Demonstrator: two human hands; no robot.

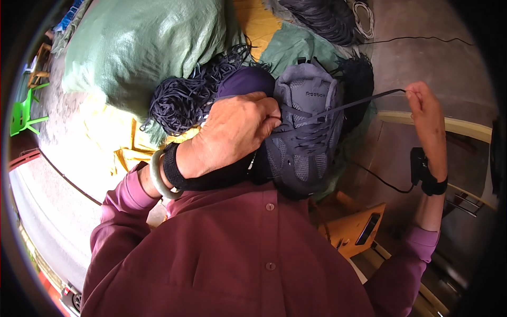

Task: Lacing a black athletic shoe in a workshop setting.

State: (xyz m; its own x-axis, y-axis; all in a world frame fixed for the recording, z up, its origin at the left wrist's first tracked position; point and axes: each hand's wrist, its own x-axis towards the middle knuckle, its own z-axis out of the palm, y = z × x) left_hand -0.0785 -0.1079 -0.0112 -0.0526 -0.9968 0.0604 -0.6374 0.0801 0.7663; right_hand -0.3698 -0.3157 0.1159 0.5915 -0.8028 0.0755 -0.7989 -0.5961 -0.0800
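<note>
A dark grey sneaker with mesh panels lies in front of me, its toe toward my body and its opening away. Its dark shoelace is threaded through the lower eyelets, and one length stretches out taut to the right. My right hand pinches the end of that length, well apart from the shoe. At the sneaker's left eyelet edge my left hand is closed, thumb and forefinger pressed together against the upper; its other fingertips are hidden.
Left of the shoe lies a tangled heap of dark laces, beside a dark purple rounded thing. A big pale green woven sack stands behind. More dark bundles lie at the back. A phone rests on an orange-brown panel.
</note>
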